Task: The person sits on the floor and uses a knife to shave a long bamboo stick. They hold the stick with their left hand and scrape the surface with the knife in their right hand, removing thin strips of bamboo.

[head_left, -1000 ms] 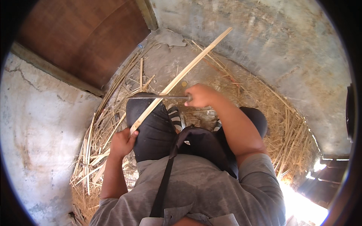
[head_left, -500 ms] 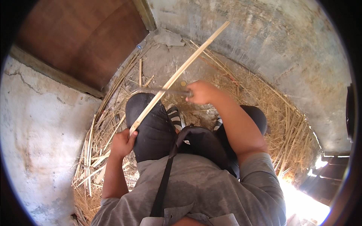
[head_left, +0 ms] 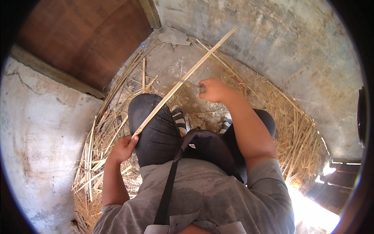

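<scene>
A long pale bamboo strip (head_left: 206, 58) slants from lower left to upper right across my left thigh. My left hand (head_left: 124, 147) is closed on its near end, with the thumb along the strip. My right hand (head_left: 213, 89) is closed round the handle of a knife (head_left: 202, 89). The blade points left toward the middle of the strip and is smeared by motion; I cannot tell whether it touches. Dark trousers cover my knees, and the strip passes above the left knee (head_left: 146, 107).
Bamboo strips (head_left: 91, 167) lie heaped along the left wall. Fine shavings (head_left: 294, 144) and more strips pile up along the right wall. Ahead are a flat stone (head_left: 174, 38) in the corner and a brown door panel (head_left: 85, 43). Sandals (head_left: 179, 119) show between my knees.
My right hand and the knife have moved slightly right and away from me, so the blade is farther up the strip. My left hand has shifted slightly left, still gripping the near end.
</scene>
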`<state>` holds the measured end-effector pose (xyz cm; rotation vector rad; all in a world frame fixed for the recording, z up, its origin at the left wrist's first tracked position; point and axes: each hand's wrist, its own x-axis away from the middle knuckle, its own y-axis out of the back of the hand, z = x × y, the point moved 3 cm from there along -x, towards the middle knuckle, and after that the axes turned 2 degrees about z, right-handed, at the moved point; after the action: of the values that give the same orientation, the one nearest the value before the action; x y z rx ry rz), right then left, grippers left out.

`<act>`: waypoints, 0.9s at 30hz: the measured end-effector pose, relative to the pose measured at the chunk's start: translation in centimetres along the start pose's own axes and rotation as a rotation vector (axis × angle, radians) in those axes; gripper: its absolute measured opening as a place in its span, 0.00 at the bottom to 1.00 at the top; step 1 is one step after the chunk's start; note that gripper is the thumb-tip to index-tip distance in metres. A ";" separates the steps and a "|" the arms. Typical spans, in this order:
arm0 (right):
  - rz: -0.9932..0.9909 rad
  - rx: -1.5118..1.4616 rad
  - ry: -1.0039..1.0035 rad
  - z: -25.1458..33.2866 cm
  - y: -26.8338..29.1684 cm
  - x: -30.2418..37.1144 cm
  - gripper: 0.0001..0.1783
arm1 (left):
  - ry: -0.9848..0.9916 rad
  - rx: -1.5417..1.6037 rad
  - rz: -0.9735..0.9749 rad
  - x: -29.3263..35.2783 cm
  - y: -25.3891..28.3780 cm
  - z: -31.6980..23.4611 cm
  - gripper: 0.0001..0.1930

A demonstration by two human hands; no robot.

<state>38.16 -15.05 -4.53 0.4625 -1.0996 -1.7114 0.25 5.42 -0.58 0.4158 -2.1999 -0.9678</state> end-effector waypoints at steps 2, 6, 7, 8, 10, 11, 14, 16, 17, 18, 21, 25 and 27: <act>0.134 0.058 0.079 2.5 -0.7 0.1 0.28 | -0.011 0.001 -0.003 -0.1 -0.1 0.1 0.33; 0.220 0.038 0.064 4.2 0.3 0.2 0.32 | -0.047 -0.057 -0.051 0.4 0.0 -0.1 0.32; 0.154 -0.009 0.035 2.0 0.2 -0.2 0.32 | -0.051 -0.042 -0.061 0.4 -0.2 0.2 0.31; 0.088 -0.051 0.007 -0.1 0.1 -0.6 0.32 | -0.056 -0.022 -0.074 0.1 -0.8 0.7 0.31; -0.071 -0.142 -0.199 -3.8 0.4 -0.8 0.35 | -0.080 -0.020 -0.113 -0.1 -1.0 0.4 0.31; -0.153 -0.189 -0.303 -5.3 0.5 -0.8 0.37 | -0.093 -0.039 -0.133 0.1 -0.9 -0.2 0.31; -0.149 -0.208 -0.295 -5.1 1.7 -0.2 0.40 | -0.086 -0.063 -0.139 0.2 -0.7 -0.1 0.31; -0.100 -0.117 -0.182 -3.4 1.7 0.2 0.38 | -0.077 -0.058 -0.138 0.2 -0.8 -0.2 0.31; -0.076 -0.073 -0.126 -2.3 1.4 0.3 0.37 | -0.073 -0.051 -0.145 0.3 -0.8 -0.3 0.31; -0.004 -0.049 -0.070 -1.3 0.8 0.3 0.36 | -0.072 -0.048 -0.149 0.4 -0.7 -0.5 0.31; 0.182 0.004 0.077 2.4 -0.8 -0.1 0.33 | -0.070 -0.136 -0.168 0.9 -0.3 -1.2 0.30; 0.230 -0.005 0.126 3.2 -0.7 -0.1 0.31 | -0.130 -0.152 -0.220 1.0 -0.5 -1.1 0.29; 0.141 -0.053 0.054 0.6 -0.8 -0.6 0.32 | -0.169 -0.181 -0.271 0.5 -1.0 -0.6 0.29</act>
<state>37.57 -14.24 -4.99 0.3873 -1.0217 -1.5918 0.34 4.17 -0.84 0.5752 -2.2170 -1.3816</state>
